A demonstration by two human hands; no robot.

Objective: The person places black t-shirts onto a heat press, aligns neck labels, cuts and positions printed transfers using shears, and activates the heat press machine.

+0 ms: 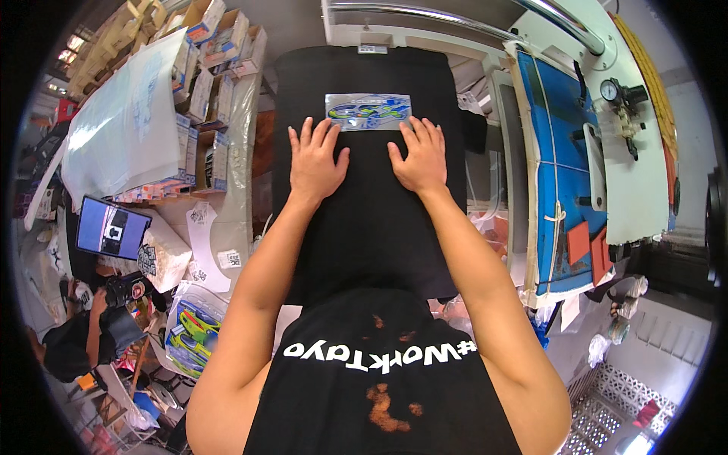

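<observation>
A black T-shirt (369,205) is spread over a flat board in front of me. On its upper part lies a clear transfer film sheet (368,112) with a colourful blue and green car graphic. My left hand (317,159) rests palm down on the cloth, its fingertips at the film's lower left corner. Flat at the lower right corner is my right hand (420,153), fingers spread and fingertips touching or just beside the film. Neither hand grasps anything. Near the shirt's collar sits a small printed label (372,50).
To the right stands a heat press head with a blue pad (560,170), and a pressure gauge (609,90) above it. Cardboard boxes (211,153) and translucent sheets (125,119) fill the left table, by a screen (112,228). A person (79,341) sits at lower left.
</observation>
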